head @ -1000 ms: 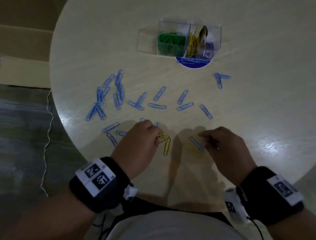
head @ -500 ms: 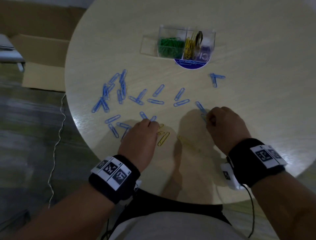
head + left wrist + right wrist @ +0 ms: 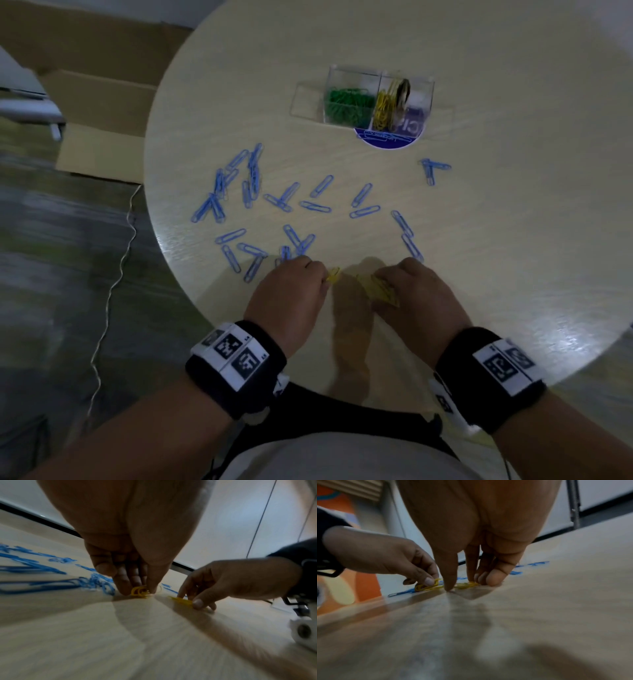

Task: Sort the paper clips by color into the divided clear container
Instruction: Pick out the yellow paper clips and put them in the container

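Both hands work at the near edge of the round table (image 3: 513, 240). My left hand (image 3: 323, 277) pinches a few yellow paper clips (image 3: 139, 591) between thumb and fingers, low on the tabletop. My right hand (image 3: 380, 284) pinches another small bunch of yellow clips (image 3: 467, 584) against the table with thumb and fingertips. Several blue paper clips (image 3: 315, 206) lie scattered beyond the hands. The divided clear container (image 3: 428, 92) stands at the far side, with green clips (image 3: 346, 106) in its left cell and yellow clips (image 3: 383, 106) in the middle one.
A blue round disc (image 3: 388, 142) lies under the container's front. A flat clear lid (image 3: 306, 102) lies left of the container. Cardboard (image 3: 102, 113) and a white cable (image 3: 113, 291) are on the floor to the left. Two blue clips (image 3: 432, 169) lie apart at the right.
My right hand has come back from the blue clips at the right and now pinches yellow clips near the front edge. The left hand has stayed on its yellow clips.
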`<state>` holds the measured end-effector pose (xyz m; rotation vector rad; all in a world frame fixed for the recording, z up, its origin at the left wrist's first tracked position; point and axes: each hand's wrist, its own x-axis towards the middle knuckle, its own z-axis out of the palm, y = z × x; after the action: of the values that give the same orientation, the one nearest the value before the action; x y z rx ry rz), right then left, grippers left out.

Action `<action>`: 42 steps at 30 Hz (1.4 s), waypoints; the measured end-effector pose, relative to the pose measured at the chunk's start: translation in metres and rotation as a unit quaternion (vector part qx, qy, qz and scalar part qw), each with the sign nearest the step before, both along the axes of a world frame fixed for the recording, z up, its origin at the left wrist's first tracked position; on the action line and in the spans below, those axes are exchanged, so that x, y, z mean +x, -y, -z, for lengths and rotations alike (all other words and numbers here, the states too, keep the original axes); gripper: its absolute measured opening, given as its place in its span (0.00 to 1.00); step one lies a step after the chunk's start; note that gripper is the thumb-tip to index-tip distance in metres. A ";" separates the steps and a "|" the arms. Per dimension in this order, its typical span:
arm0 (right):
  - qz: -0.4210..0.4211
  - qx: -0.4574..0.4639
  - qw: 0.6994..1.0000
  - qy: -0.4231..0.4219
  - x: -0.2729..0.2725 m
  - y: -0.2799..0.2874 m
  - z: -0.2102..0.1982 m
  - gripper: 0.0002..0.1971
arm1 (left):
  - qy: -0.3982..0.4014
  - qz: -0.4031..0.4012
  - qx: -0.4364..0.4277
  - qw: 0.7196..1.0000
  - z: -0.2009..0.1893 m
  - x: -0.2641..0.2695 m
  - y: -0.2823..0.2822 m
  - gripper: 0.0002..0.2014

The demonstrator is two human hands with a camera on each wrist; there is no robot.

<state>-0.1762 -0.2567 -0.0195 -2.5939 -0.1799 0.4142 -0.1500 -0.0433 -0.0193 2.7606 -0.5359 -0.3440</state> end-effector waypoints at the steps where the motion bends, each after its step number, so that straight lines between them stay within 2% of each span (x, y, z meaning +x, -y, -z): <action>1: -0.021 -0.016 1.000 0.002 -0.001 -0.001 -0.001 0.15 | -0.002 0.007 0.013 1.000 0.001 -0.004 0.002 0.06; 6: -0.033 -0.038 0.999 -0.003 -0.002 -0.007 -0.001 0.05 | 0.000 0.041 0.098 0.994 -0.001 -0.011 0.014 0.10; 9: -0.042 -0.058 0.997 -0.006 -0.001 -0.011 0.004 0.05 | 0.007 0.049 0.121 0.991 -0.004 -0.007 0.019 0.10; 12: -0.043 -0.064 0.997 0.003 0.000 -0.012 0.001 0.07 | 0.018 0.057 0.142 0.988 -0.002 -0.002 0.023 0.06; 14: -0.056 -0.070 0.996 0.001 0.001 -0.012 -0.002 0.07 | 0.018 0.064 0.156 0.986 -0.002 -0.001 0.024 0.08; 16: -0.063 -0.077 0.995 -0.006 0.000 -0.012 -0.003 0.08 | 0.006 0.087 0.178 0.980 -0.006 0.001 0.026 0.04; 18: -0.056 -0.077 0.995 -0.014 -0.001 -0.011 -0.006 0.08 | 0.009 0.117 0.189 0.975 -0.009 0.006 0.027 0.11; 21: -0.069 -0.092 0.993 -0.028 -0.001 -0.008 -0.009 0.10 | -0.002 0.125 0.188 0.974 -0.006 0.020 0.025 0.14; 24: -0.044 -0.066 0.996 -0.042 0.001 -0.006 -0.011 0.07 | -0.040 0.122 0.158 0.979 -0.009 0.032 0.023 0.08; 26: -0.011 -0.039 0.997 -0.072 0.003 -0.001 -0.012 0.07 | -0.065 0.095 0.096 0.989 -0.010 0.042 0.017 0.07; 29: 0.113 0.043 0.991 -0.060 0.010 0.013 -0.020 0.05 | -0.098 0.000 -0.049 0.994 -0.028 0.067 0.009 0.08; 31: 0.197 0.079 0.977 -0.030 0.019 0.025 -0.030 0.11 | -0.117 -0.090 -0.132 0.980 -0.035 0.093 0.003 0.13; 33: 0.268 0.096 0.959 -0.009 0.030 0.037 -0.038 0.10 | -0.122 -0.147 -0.186 0.964 -0.042 0.123 0.000 0.14; 38: 0.354 0.144 0.923 0.032 0.073 0.055 -0.048 0.06 | -0.067 -0.140 -0.221 0.963 -0.056 0.190 0.025 0.08; 42: 0.375 0.184 0.907 0.047 0.112 0.058 -0.050 0.05 | -0.030 -0.120 -0.235 0.964 -0.057 0.228 0.066 0.11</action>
<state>-0.0641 -0.3146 0.0310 -2.0965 0.6339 -0.0324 0.0782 -0.1092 0.0380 2.3104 -0.2227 -0.2079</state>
